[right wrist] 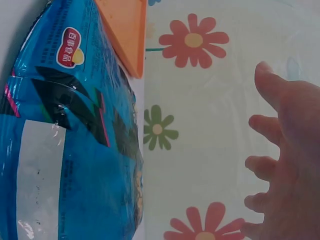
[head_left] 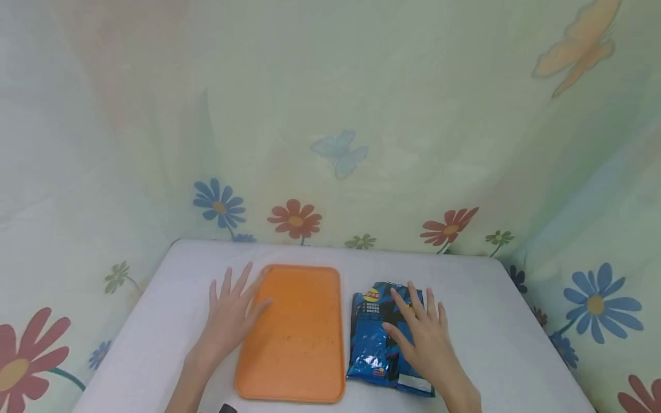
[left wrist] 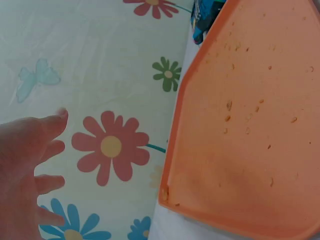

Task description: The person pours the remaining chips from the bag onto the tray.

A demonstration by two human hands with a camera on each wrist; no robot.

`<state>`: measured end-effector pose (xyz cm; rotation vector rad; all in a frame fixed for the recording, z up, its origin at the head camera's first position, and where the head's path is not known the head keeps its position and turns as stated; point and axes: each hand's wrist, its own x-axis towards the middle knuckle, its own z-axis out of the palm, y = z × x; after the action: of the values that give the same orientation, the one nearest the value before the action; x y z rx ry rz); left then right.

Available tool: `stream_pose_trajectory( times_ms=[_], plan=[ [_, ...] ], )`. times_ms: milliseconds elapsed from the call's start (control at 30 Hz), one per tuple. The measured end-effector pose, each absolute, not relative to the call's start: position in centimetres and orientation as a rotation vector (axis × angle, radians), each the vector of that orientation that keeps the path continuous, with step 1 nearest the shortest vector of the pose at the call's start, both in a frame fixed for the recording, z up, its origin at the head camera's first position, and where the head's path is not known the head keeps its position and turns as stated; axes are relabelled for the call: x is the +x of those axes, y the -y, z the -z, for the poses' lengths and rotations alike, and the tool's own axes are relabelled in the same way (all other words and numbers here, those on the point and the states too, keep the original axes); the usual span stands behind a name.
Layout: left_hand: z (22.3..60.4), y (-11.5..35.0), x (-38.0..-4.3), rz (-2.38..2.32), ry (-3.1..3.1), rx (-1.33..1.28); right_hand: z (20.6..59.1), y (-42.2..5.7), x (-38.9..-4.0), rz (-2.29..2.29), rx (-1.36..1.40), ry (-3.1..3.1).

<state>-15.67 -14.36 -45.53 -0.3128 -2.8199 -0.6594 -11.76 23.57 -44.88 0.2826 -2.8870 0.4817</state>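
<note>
An orange rectangular tray [head_left: 296, 338] lies on the white table, and small crumbs and droplet-like specks dot its surface in the left wrist view. My left hand [head_left: 229, 315], fingers spread, hovers over the tray's left edge and holds nothing. Right of the tray lies a shiny blue snack bag [head_left: 369, 344] with black patches, a yellow-and-red logo and a white label panel. My right hand [head_left: 426, 338] is above the bag's right side with its fingers spread, covering part of it. In the right wrist view the bag [right wrist: 95, 175] looks puffed up.
The white-covered table [head_left: 506, 344] extends on both sides of the tray and bag. Behind and beside it hangs a pale curtain [head_left: 413, 115] printed with flowers and butterflies. A small black object [head_left: 227, 408] shows at the bottom edge near my left forearm.
</note>
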Motion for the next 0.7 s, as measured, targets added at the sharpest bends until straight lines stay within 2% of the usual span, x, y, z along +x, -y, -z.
stream_pose_trajectory(
  times_ms=[133,533,700],
  plan=[
    [45.8,14.4,-15.3,0.663,2.822,-0.269,45.1,-23.6,-11.4,-0.489,0.301,2.851],
    [50.1,14.2,-14.9,0.842,2.965,0.135,44.4,-23.9,-10.7,-0.48,0.34,2.797],
    [50.8,13.9,-14.6,0.858,3.006,0.222,44.2,-23.8,-10.4,-0.485,0.367,2.771]
  ],
)
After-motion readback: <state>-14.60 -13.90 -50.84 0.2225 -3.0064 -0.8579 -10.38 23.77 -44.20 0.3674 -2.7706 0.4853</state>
